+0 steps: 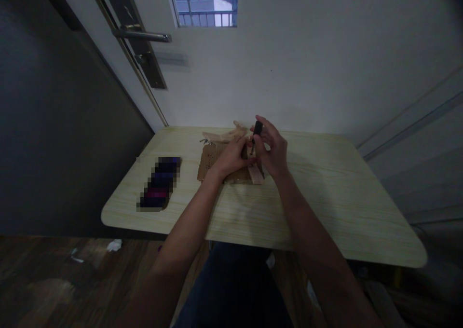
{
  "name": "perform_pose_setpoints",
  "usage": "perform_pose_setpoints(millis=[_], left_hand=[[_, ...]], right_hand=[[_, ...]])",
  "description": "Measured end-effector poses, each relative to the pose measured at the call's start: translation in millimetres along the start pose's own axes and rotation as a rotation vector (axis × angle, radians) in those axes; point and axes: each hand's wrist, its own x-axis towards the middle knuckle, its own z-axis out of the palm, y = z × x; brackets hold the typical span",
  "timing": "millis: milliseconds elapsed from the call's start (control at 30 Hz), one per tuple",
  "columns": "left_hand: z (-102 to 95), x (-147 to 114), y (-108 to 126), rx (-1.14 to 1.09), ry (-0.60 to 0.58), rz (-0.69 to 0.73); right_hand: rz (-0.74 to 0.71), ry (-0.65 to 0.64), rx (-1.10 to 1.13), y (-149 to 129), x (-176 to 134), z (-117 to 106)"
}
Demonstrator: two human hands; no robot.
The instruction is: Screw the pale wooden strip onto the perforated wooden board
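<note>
In my right hand (272, 147) is a small screwdriver (258, 127) with a black handle, tilted with its shaft pointing down. Its tip meets a pale wooden strip (256, 174) that lies across the right part of a brown cardboard piece (207, 161). My left hand (232, 157) rests over the cardboard, thumb and fingers closed about the strip close to the screwdriver tip. Small holes dot the cardboard's left part. Any screw under the tip is too small to make out. Behind the hands lie more pale wood pieces (220, 137), partly hidden.
A phone-like dark slab (161, 183), blurred out, lies on the left of the light wood-grain table (354, 198). Beyond the table's back edge stands a white door (307, 53) with a metal handle (144, 36). Scraps of white paper (114, 245) are on the floor.
</note>
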Motion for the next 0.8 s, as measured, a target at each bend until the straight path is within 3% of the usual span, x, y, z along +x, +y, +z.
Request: perform_pose_setpoints(millis=[200,467,600,800], left_hand=[[1.2,0,-2,-0.005,0.001,0.004],[0.4,0,0,0.005,0.003,-0.01],[-0.4,0,1,0.006,-0.004,0.001],[-0.2,0,1,0.014,0.003,-0.006]], right_hand=[[0.019,0.154,-0.069,3,2,3],[-0.07,0.093,-0.168,-5,0,-2],[-0.042,0.074,-0.104,-6,-1,-2],[-0.035,0.156,-0.103,-2,1,0]])
